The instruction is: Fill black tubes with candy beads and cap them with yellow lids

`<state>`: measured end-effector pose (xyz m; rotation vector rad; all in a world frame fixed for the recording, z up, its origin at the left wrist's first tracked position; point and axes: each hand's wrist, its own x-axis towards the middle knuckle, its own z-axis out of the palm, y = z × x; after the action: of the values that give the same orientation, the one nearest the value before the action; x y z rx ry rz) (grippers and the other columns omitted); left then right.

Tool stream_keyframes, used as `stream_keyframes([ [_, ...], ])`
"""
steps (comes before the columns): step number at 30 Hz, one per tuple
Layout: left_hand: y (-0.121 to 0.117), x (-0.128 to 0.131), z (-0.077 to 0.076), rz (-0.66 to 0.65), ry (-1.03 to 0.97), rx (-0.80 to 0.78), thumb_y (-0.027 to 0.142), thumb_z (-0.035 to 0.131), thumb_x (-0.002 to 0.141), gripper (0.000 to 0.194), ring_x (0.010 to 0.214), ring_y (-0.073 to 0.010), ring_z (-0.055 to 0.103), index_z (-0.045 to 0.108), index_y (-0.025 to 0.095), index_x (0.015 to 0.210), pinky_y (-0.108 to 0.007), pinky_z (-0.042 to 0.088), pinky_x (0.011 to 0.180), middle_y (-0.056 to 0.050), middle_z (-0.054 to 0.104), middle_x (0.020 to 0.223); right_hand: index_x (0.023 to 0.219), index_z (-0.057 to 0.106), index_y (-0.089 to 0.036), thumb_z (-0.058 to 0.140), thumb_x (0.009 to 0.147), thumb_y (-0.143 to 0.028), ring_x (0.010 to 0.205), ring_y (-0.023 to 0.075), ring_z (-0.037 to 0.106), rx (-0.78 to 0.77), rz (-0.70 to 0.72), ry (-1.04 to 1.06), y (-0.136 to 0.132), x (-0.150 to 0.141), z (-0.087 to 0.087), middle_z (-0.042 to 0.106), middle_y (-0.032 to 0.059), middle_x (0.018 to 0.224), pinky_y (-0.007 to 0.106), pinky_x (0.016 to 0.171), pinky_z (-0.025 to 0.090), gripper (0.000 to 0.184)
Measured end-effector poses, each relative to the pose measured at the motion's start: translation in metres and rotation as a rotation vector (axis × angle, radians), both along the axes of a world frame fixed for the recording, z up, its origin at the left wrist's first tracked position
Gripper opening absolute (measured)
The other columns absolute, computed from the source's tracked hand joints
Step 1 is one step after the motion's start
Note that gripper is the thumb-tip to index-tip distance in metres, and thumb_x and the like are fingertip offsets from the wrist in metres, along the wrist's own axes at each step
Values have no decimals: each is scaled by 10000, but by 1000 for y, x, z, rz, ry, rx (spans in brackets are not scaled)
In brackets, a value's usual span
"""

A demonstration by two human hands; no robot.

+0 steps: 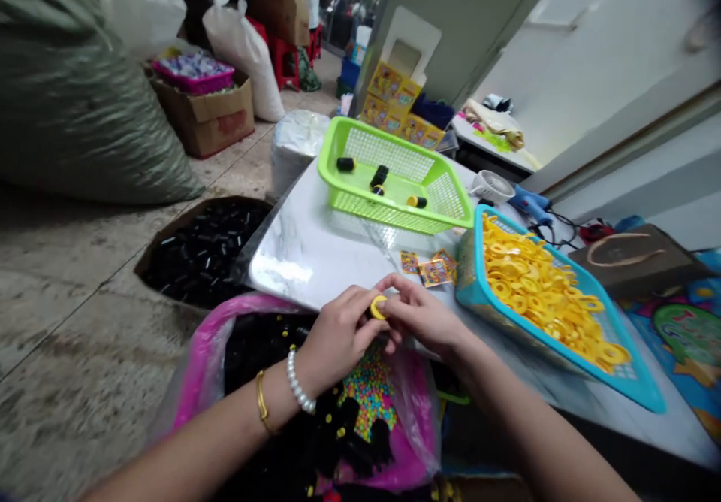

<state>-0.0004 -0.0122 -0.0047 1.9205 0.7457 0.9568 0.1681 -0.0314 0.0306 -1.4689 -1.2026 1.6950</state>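
My left hand (335, 329), with a pearl bracelet at the wrist, is closed around a small piece whose round yellow cap (378, 306) faces up. The body under the cap is mostly hidden by my fingers. My right hand (422, 312) meets it from the other side, thumb and fingers closed on the same yellow cap. Both hands hover over a pink plastic-lined tub (194, 370) that holds black tubes (360, 449) and many tiny multicoloured beads (372, 389).
On the white table (282, 261) stand a lime-green basket (394, 216) with several black, yellow-ended tubes and a blue basket (647, 397) full of yellow ring caps (523, 276). Small printed packets (435, 272) lie between. Left, a floor container holds black tubes (208, 246); behind is a large sack (79, 104).
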Motion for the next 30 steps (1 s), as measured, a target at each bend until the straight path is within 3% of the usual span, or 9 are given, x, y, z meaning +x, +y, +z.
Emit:
stream_keyframes([
  [4, 0, -1, 5, 8, 37, -37, 164, 557, 861, 171, 800, -169, 615, 624, 186, 1017, -307, 527, 742, -49, 641, 918, 1193, 411, -212, 594, 837, -463, 385, 126, 597, -62, 43, -35, -1, -6, 13, 616, -66, 524, 184, 381, 460, 472],
  [6, 0, -2, 5, -23, 20, -142, 200, 575, 852, 238, 735, -160, 637, 586, 192, 1090, -287, 539, 680, -37, 655, 895, 1261, 410, -206, 590, 837, -378, 385, 131, 607, -45, 33, -7, 1, -5, 18, 638, -52, 535, 187, 381, 466, 491],
  [10, -1, -3, 2, -30, -44, -347, 321, 557, 882, 510, 666, -169, 673, 393, 189, 1346, -269, 556, 604, -4, 672, 766, 1083, 582, -155, 548, 792, -148, 416, 113, 623, -7, -64, -25, 19, 3, 36, 667, -17, 574, 202, 432, 514, 294],
  [14, 3, 0, 3, 16, 56, -209, 370, 583, 868, 534, 623, -170, 658, 454, 166, 1345, -272, 548, 589, -15, 672, 734, 967, 638, -141, 508, 803, -77, 441, 106, 623, 164, -158, -174, 50, 14, 64, 650, -8, 534, 226, 483, 555, 219],
  [18, 7, 3, 0, 6, 100, -149, 367, 586, 867, 517, 625, -150, 648, 486, 160, 1330, -274, 554, 587, -82, 696, 926, 1215, 581, -226, 537, 832, -119, 571, 93, 666, 391, -293, -218, 70, 42, 95, 708, -5, 767, 221, 553, 572, 401],
  [21, 5, -3, 2, -32, 56, -97, 330, 555, 885, 303, 704, -131, 654, 625, 172, 1134, -269, 564, 667, -117, 654, 1142, 1207, 626, -260, 577, 822, -209, 612, 122, 676, 611, -345, -536, 61, 79, 104, 713, 21, 925, 258, 542, 555, 392],
  [25, -1, -21, 13, -242, 232, 10, 265, 522, 911, 259, 667, -127, 626, 672, 159, 729, -215, 507, 638, -29, 668, 719, 890, 767, -218, 642, 792, -279, 666, 174, 663, 651, -275, -1297, 27, 128, 89, 717, 29, 766, 302, 653, 506, 169],
  [27, -3, -27, 12, -327, 356, 58, 235, 563, 889, 210, 688, -135, 630, 692, 157, 743, -223, 498, 655, -31, 677, 726, 931, 766, -223, 657, 802, -299, 695, 181, 654, 627, -245, -1485, 11, 141, 83, 722, 38, 777, 313, 687, 487, 185],
  [30, -8, -31, -6, -407, 485, 133, 200, 569, 887, 158, 784, -159, 646, 721, 155, 881, -269, 514, 751, -58, 700, 849, 1019, 744, -193, 651, 826, -282, 709, 174, 649, 727, -331, -1529, -9, 139, 84, 731, 67, 830, 323, 706, 489, 232],
])
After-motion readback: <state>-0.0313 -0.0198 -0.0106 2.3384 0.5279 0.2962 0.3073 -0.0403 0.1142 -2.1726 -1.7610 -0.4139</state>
